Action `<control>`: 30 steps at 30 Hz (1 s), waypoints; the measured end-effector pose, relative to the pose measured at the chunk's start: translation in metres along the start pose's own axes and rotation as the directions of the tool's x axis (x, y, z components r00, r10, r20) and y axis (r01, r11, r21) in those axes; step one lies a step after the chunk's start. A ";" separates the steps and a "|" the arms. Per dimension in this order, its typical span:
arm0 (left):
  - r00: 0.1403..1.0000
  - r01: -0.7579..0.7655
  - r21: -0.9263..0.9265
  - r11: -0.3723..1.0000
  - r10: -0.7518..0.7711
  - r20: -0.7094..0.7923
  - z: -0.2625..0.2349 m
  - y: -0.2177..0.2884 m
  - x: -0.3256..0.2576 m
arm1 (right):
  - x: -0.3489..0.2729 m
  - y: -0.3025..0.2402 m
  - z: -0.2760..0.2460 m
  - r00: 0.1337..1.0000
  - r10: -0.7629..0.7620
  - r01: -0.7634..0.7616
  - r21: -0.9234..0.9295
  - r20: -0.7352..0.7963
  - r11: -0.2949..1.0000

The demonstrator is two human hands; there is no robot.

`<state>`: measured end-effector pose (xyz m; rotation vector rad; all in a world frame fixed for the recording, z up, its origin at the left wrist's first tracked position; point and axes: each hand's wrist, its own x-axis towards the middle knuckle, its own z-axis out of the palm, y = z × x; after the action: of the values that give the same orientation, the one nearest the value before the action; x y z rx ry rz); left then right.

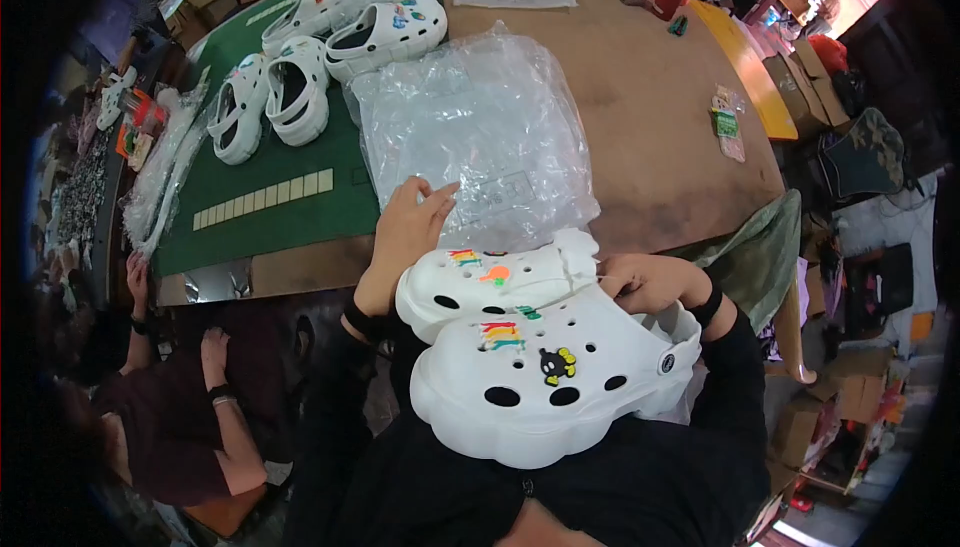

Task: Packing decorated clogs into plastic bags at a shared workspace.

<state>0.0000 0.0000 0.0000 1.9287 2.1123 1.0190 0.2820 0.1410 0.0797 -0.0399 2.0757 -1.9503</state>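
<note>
Well, over at the far left a seated co-worker in a dark top rests one hand (pixel 137 277) at the table edge, near long strips of clear plastic (pixel 165 182). Next comes a green mat (pixel 338 162) bearing four white clogs with charms (pixel 300 122) and, closer to us, a row of pale rectangles (pixel 262 200). The wearer's left hand (pixel 412 222) reaches over a pile of clear plastic bags (pixel 480 117), fingers bent and slightly parted; I can't tell whether they pinch the film. Just below it, held before the wearer's chest, is a pair of white clogs (pixel 540 387), side by side, toes to the left, dotted with bright charms. At their heel end the right hand (pixel 650 282) is clamped on the pair, some fingertips hidden. Farther right, a small pink-and-green packet (pixel 728 122) lies on the brown tabletop (pixel 660 147), and cardboard boxes (pixel 805 87) stand beyond.
</note>
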 end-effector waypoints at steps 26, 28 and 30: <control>0.975 -0.223 -0.070 0.972 0.221 -0.029 0.016 0.086 0.016 | 0.014 0.006 0.040 0.594 -0.265 -0.576 -0.631 -0.760 0.519; 0.945 -0.316 0.010 0.949 0.316 -0.083 0.017 0.092 0.018 | 0.026 0.011 0.040 0.563 -0.272 -0.572 -0.606 -0.780 0.553; 0.919 -0.387 0.003 0.922 0.386 -0.081 0.023 0.093 0.017 | 0.035 0.022 0.036 0.556 -0.285 -0.591 -0.613 -0.781 0.524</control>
<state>0.0872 0.0222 0.0379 2.3985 1.7875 1.1867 0.2610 0.0998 0.0499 1.0724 3.2499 -0.5267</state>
